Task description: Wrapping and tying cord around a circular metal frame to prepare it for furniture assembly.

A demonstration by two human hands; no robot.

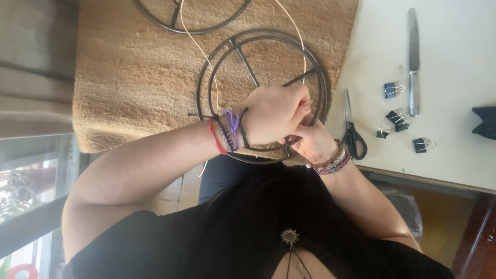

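Note:
A round dark metal frame (217, 57) with spokes lies on a tan woven mat (129, 77) in front of me. My left hand (271, 113) is closed over the near rim of the frame, with bracelets on the wrist. My right hand (312, 142) sits just under it, fingers pinched at the same spot on the rim. A thin pale cord (199, 49) runs from my hands up across the mat. What exactly the fingers pinch is hidden by the left hand.
A second metal ring (191, 23) lies at the mat's far edge. On the white table (454, 155) to the right are black scissors (354, 129), a table knife (413, 57), several black binder clips (395, 90) and a dark object (485, 121).

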